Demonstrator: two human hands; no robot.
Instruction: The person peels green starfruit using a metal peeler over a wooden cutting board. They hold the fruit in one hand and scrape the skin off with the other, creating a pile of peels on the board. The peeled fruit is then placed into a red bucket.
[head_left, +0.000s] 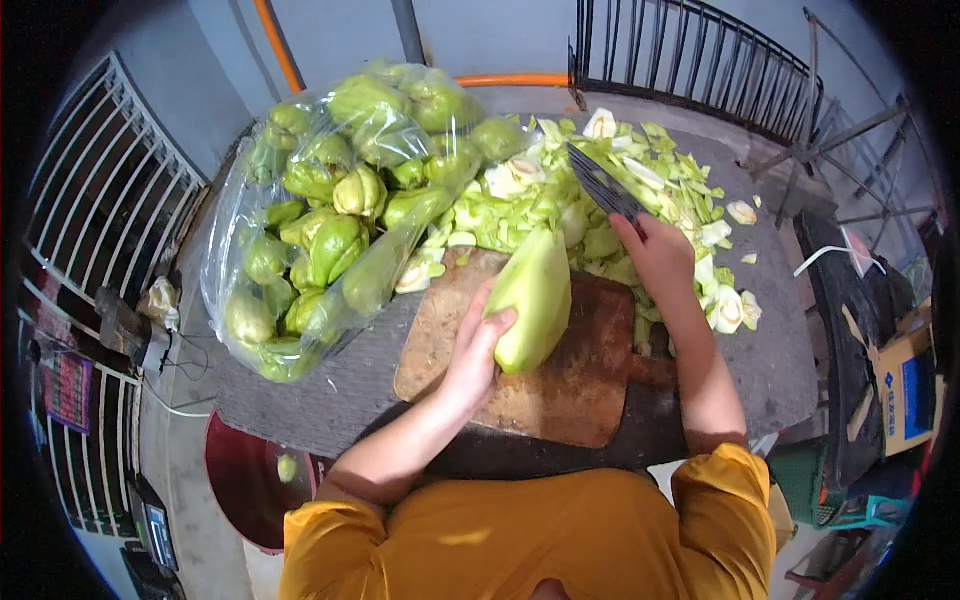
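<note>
A large peeled chayote (531, 304) is gripped in my left hand (480, 349), tilted above a wooden cutting board (585, 382) that has a handle on its right. My right hand (660, 255) holds a knife (604, 180) by its handle; the dark blade points up and left over the peelings, apart from the chayote. Green peelings and pale cut pieces (495, 217) are heaped behind the board and to its right. Left of them lies a clear plastic bag (225, 247), full of whole green chayotes (337, 247).
Grey corrugated sheeting (300, 412) covers the table. A dark red tub (240, 472) with a pale green piece inside stands below its left edge. Metal grilles (120, 142) stand left, and a black one (690, 60) behind. At right are a cardboard box (900, 390) and a green crate (799, 480).
</note>
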